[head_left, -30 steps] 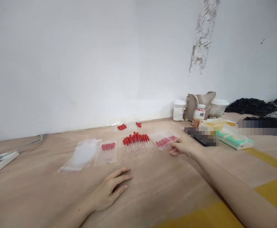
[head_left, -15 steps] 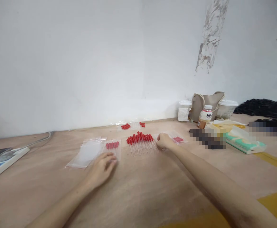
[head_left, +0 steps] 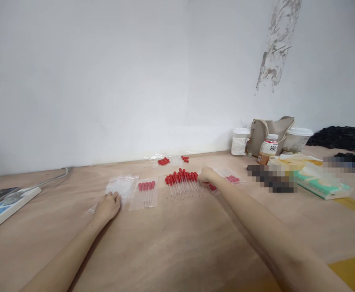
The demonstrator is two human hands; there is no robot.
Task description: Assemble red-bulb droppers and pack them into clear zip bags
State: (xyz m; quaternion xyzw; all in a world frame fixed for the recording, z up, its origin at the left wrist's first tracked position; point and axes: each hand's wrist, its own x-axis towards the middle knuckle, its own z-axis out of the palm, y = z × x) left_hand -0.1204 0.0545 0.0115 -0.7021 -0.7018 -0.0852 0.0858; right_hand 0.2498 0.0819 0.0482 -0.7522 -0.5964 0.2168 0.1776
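Note:
My left hand (head_left: 108,206) lies on a stack of clear zip bags (head_left: 124,184), its fingers bent and slightly apart. Just right of it is a clear bag with several red-topped droppers (head_left: 147,192), thin stems toward me. A fanned pile of red-topped droppers (head_left: 180,182) lies in the middle. At the pile's right end is my right hand (head_left: 206,175), fingers curled closed; its fingertips are hidden, so what it holds cannot be made out. Under and beside this hand are clear bags with red tops (head_left: 232,179) showing.
Bags of loose red bulbs (head_left: 164,161) lie by the wall. At right stand a lidded cup (head_left: 240,142), a drink bottle (head_left: 268,149), a grey bag (head_left: 258,132) and a green tissue pack (head_left: 323,184). A power strip (head_left: 11,211) and phone (head_left: 1,196) lie far left.
My left hand has moved left, from the front of the bag of droppers onto the stack of clear bags. My right hand stays beside the dropper pile. The view has shifted slightly.

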